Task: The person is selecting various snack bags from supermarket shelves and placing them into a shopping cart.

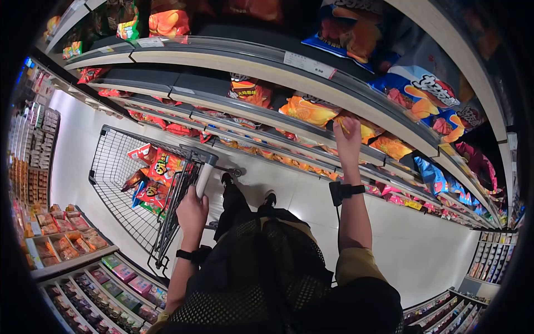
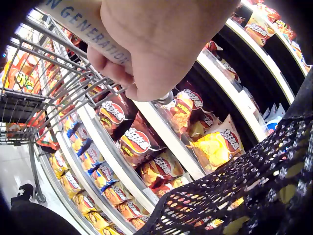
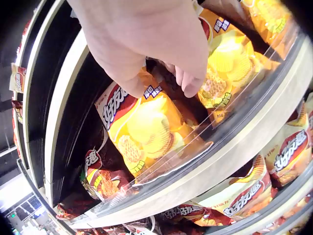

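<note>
My left hand (image 1: pixel 192 214) grips the handle (image 1: pixel 204 177) of a wire shopping cart (image 1: pixel 125 214); the left wrist view shows the fingers curled round the lettered bar. Over a shelf of potato chip bags is my right hand (image 3: pixel 151 44), fingers bent downward. Its thumb overlaps the top of a yellow chip bag (image 3: pixel 146 132), and its fingertips are at the gap beside a second yellow chip bag (image 3: pixel 227 63). I cannot tell whether it pinches the first bag. Both bags stand behind the shelf's clear front lip (image 3: pixel 195 142).
Red snack bags (image 1: pixel 167 167) lie in the cart. Blue chip bags (image 1: pixel 425 92) stand on the shelf above, and more bags fill the shelves below. A price tag (image 1: pixel 310 64) is on the shelf edge. Boxed goods (image 1: pixel 125 273) line the displays behind. Pale floor tiles (image 1: pixel 311 206) lie between.
</note>
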A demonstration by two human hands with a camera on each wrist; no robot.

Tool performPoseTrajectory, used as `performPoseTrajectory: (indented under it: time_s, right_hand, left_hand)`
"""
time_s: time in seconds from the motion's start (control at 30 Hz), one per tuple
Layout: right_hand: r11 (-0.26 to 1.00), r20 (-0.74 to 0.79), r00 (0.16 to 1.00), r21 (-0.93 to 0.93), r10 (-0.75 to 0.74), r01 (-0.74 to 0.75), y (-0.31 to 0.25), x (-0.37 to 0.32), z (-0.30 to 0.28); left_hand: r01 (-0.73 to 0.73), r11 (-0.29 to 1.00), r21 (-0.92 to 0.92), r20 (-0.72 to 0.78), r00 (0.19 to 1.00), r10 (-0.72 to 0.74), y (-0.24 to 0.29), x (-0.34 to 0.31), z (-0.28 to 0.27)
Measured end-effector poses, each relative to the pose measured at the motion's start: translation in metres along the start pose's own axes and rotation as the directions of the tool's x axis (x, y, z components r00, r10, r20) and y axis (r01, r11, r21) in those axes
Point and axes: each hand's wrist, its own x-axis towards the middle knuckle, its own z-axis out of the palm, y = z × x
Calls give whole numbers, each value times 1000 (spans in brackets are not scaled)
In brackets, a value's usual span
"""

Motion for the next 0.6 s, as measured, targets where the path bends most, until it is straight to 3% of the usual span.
performPoseTrajectory:
  time_s: [0.07, 0.27, 0.37, 0.43, 0.47, 0.6]
  right_hand:
    - [996, 41, 995, -6, 91, -91, 18, 9, 1]
    - [990, 150, 982, 62, 118, -128, 36, 27, 14]
    - [983, 228, 963, 79, 144, -165, 37, 39, 15]
    - [963, 271, 943, 129, 195, -237, 17, 39, 18]
    - [979, 240, 959, 92, 153, -179, 4, 37, 19]
    - [979, 239, 956, 72, 168, -190, 20, 38, 19]
  left_hand:
    - [10, 1000, -14, -3, 1000, -10, -3, -1, 1]
    - [25, 1000, -15, -25, 999, -25, -9, -3, 3]
    - [43, 999, -5, -21, 999, -43, -12, -3, 4]
    - [19, 999, -39, -94, 995, -23, -14, -1, 5]
    - [26, 999, -42, -98, 995, -30, -14, 1, 5]
    - [69, 997, -18, -42, 997, -69, -17, 8, 5]
